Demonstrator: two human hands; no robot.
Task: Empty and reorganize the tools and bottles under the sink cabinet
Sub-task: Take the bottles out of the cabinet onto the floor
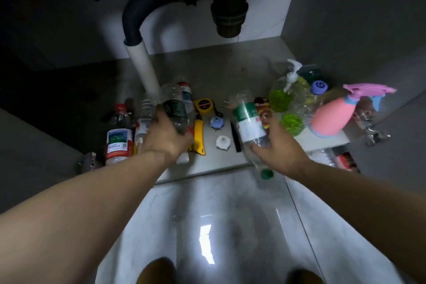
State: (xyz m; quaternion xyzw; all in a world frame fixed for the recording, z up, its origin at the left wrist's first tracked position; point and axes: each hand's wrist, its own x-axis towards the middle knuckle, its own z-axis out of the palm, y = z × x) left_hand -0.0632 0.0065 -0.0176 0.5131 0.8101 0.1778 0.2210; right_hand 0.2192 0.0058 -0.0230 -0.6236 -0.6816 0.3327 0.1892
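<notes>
My left hand [164, 136] grips a clear plastic bottle with a dark green label [174, 108], held above the cabinet floor [219, 71]. My right hand [276, 147] holds a clear bottle with a green-and-white label [247, 125], tipped with its green cap [266, 174] toward me. A red-capped bottle [118, 136] stands at the left, with more clear bottles beside it. A yellow tape measure [204, 105], a yellow-handled tool [198, 137], a blue cap [216, 122] and a white cap [223, 142] lie between my hands.
A green soap pump bottle [288, 90] and a pink spray bottle [334, 115] stand at the right. A white drain pipe [143, 67] rises from the floor behind my left hand, under black plumbing [227, 7]. Glossy floor tiles [207, 226] lie below.
</notes>
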